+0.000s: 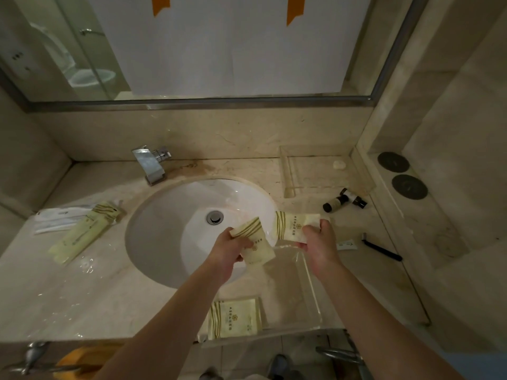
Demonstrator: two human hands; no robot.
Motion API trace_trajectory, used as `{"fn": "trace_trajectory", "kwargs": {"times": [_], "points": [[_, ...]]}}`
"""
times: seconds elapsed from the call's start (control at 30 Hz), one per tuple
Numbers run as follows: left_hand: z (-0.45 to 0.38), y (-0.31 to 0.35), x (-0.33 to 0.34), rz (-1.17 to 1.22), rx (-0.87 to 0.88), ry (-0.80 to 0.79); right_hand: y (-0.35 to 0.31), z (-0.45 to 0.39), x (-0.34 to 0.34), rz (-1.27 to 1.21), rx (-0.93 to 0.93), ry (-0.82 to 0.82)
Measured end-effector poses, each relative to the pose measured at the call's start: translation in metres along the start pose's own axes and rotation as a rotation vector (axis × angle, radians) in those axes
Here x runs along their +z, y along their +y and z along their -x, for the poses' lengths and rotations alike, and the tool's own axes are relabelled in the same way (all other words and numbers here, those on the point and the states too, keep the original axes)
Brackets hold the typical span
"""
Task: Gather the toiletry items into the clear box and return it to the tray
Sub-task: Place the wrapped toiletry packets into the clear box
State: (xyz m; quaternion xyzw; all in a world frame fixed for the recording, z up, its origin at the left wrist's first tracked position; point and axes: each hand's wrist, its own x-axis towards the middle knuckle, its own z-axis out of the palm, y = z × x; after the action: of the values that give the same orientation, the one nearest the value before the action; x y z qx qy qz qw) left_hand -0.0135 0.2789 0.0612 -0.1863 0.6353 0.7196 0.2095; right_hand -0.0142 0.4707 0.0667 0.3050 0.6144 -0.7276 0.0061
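A beige marble vanity counter (90,297) is spreading round a white oval sink basin (175,231), and the toiletries are lying scattered over it. The clear acrylic tray (290,176) is sitting at the back right against the wall, with only a small pale lump, perhaps soap, in it. The clear plastic box (299,292) is resting at the counter's front edge, right of the basin and directly under the hands, probably so items can drop straight in; one flat cream packet with olive stripes (236,318) is lying at its near end, apparently already inside.

The person's left hand (227,250) is gripping a similar cream striped sachet (255,242), fingers curled round it, tilted toward the box. The right hand (318,242) is pinching a second cream sachet (296,224) above the box's far rim.

Still waiting to be gathered, judging by position: a long cream packet (82,231) and white wrapped items (57,219) left of the basin, two small dark bottles (344,201), a small white tube (346,244) and a black razor (381,249) on the right.
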Motion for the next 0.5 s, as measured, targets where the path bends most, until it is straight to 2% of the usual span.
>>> {"fn": "trace_trajectory", "kwargs": {"times": [0.1,0.27,0.4,0.5], "points": [[0.004,-0.006,-0.001,0.017,0.034,0.008,-0.001,0.003,-0.004,-0.077,-0.003,0.013],[0.010,-0.008,0.010,0.019,0.011,0.021,0.004,0.015,-0.004,-0.059,0.025,-0.157],[0.014,-0.013,0.018,0.108,-0.123,-0.060,0.017,0.021,-0.004,0.277,-0.038,-0.248],[0.019,-0.020,0.020,0.113,-0.147,-0.138,0.029,0.019,-0.007,0.505,-0.099,-0.267]]}}
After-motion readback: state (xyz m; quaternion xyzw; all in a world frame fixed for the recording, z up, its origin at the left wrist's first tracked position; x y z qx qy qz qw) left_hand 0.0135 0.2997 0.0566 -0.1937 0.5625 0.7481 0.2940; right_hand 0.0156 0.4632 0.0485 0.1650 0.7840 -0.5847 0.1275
